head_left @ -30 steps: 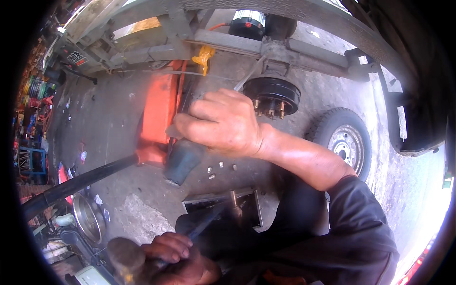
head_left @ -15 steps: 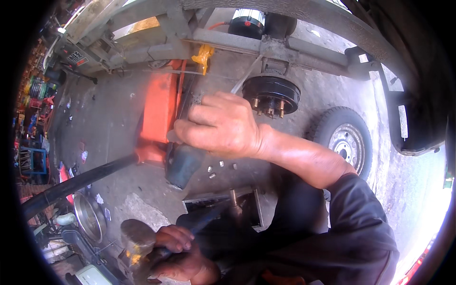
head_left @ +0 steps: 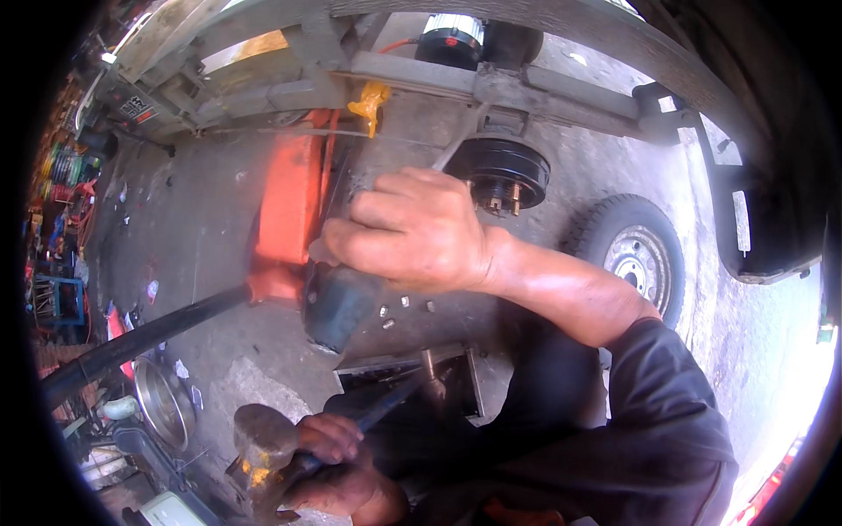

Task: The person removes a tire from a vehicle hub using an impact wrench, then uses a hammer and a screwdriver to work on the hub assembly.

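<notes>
My right hand (head_left: 408,230) is closed in a fist in the middle of the view. A thin grey metal bar (head_left: 452,151) sticks out beyond its knuckles toward the axle beam; the fist hides the bar's other end. Just past the fist is a black brake drum (head_left: 509,168) with brass-coloured studs. Low on the left, my left hand (head_left: 338,469) is wrapped round a hammer (head_left: 266,434). The hammer has a thick, worn grey head with yellow marks, and its blue handle slants up to the right over my lap.
An orange jack (head_left: 288,197) with a long black handle (head_left: 145,337) stands left of my fist. A wheel (head_left: 636,261) is at the right. Several nuts (head_left: 388,323) lie on the floor above an open tray (head_left: 478,381). The grey vehicle frame (head_left: 421,72) crosses overhead.
The hammer head has shifted slightly right and up in the picture, with my left hand still round it. My right fist keeps nearly the same place. The view has moved slightly.
</notes>
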The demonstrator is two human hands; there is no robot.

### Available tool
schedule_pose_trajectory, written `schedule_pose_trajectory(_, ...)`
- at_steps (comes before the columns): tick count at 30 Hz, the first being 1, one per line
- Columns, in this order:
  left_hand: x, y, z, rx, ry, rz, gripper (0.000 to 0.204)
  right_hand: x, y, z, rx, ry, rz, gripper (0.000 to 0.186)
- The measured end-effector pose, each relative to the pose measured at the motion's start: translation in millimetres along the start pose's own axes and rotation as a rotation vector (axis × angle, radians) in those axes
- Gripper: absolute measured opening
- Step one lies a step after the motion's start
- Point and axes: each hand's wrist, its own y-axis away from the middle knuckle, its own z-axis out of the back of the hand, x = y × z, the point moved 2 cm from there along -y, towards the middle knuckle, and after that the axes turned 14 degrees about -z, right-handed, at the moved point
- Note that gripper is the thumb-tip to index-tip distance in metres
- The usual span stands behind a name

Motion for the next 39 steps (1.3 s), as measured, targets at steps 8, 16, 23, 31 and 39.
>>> schedule_pose_trajectory(8, 7, 5, -1, 0.038, 0.021, 0.087, 0.058, -6, 13, 33, 0.1, 0.051, -0.012, 0.018)
schedule_pose_trajectory(16, 8, 15, -1, 0.028, 0.061, 0.156, 0.06, -9, 14, 34, 0.112, 0.061, -0.011, 0.013)
schedule_pose_trajectory(23, 3, 13, 5, 0.042, 0.077, 0.139, 0.06, -9, 16, 27, 0.108, 0.087, 0.029, 0.013)
schedule_pose_trajectory(31, 20, 7, -5, 0.005, -0.439, 0.204, 0.058, -18, 15, 23, 0.134, 0.025, 0.046, 0.022)
schedule_pose_trajectory(39, 17, 0, 20, -0.091, -0.013, 0.066, 0.062, -3, 6, 21, 0.098, 0.052, 0.076, 0.018)
